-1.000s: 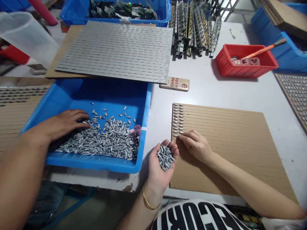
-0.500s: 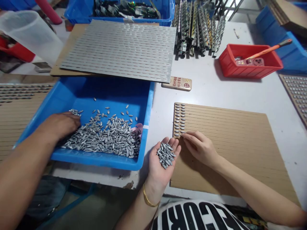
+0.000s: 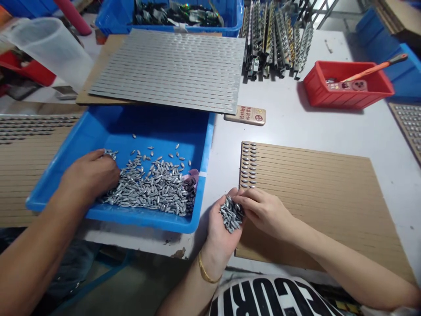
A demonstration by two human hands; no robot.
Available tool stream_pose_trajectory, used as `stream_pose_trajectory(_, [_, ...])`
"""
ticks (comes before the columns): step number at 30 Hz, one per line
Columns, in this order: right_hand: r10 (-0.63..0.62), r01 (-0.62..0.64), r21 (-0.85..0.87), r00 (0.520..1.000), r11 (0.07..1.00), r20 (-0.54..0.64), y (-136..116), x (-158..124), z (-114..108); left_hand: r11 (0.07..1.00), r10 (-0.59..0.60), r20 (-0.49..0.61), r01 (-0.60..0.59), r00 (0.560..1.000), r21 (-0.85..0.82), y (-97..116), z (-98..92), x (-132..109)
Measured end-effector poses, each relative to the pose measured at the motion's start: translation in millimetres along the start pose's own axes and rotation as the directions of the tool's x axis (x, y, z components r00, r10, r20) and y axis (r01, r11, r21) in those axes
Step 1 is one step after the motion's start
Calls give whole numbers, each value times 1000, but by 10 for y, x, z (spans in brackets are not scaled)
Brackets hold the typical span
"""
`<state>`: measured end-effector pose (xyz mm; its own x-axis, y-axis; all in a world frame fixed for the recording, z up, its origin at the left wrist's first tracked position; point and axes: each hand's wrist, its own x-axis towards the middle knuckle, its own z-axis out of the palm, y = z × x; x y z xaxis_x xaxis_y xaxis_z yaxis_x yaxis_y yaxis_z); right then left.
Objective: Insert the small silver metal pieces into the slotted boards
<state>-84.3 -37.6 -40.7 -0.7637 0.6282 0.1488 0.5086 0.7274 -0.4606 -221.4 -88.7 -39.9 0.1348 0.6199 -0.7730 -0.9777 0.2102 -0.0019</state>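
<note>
My left hand (image 3: 219, 232), palm up and cupped, holds a heap of small silver oval pieces (image 3: 231, 213) at the near edge of the table. My right hand (image 3: 263, 210) lies over the corner of a slotted cardboard sheet (image 3: 322, 197), its fingertips pinched into that heap. A short column of the same pieces (image 3: 249, 164) sits in the slots along the sheet's left edge. To the left, a blue tray (image 3: 204, 162) holds many loose silver pieces (image 3: 154, 188), and a co-worker's hand (image 3: 90, 175) rests in them.
A silver-filled sheet (image 3: 171, 70) lies over the tray's far end. Beside it is a small printed box (image 3: 246, 115). A red bin (image 3: 345, 94) with a tool stands at the back right, metal racks (image 3: 276, 39) behind. Another slotted card (image 3: 19, 153) lies at the far left.
My right hand left the cardboard's slots and moved left into the heap in my left palm. The co-worker's hand pulled back, then settled on the pieces in the tray.
</note>
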Motion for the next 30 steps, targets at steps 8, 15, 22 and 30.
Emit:
stream_pose_trajectory(8, [134, -107, 281, 988, 954, -81, 128, -125, -66, 998, 7, 13, -6, 1000, -63, 16, -18, -2])
stream_pose_trajectory(15, [338, -270, 381, 933, 884, -123, 210, -125, 35, 992, 62, -30, -65, 998, -111, 64, -53, 16])
stream_pose_trajectory(22, [236, -200, 156, 935, 967, -265, 201, -29, 275, 991, 77, -37, -80, 996, -105, 71, -46, 15])
stream_pose_trajectory(30, [232, -255, -72, 943, 964, -237, 193, -17, 282, 993, 60, -39, -64, 997, -102, 68, -47, 22])
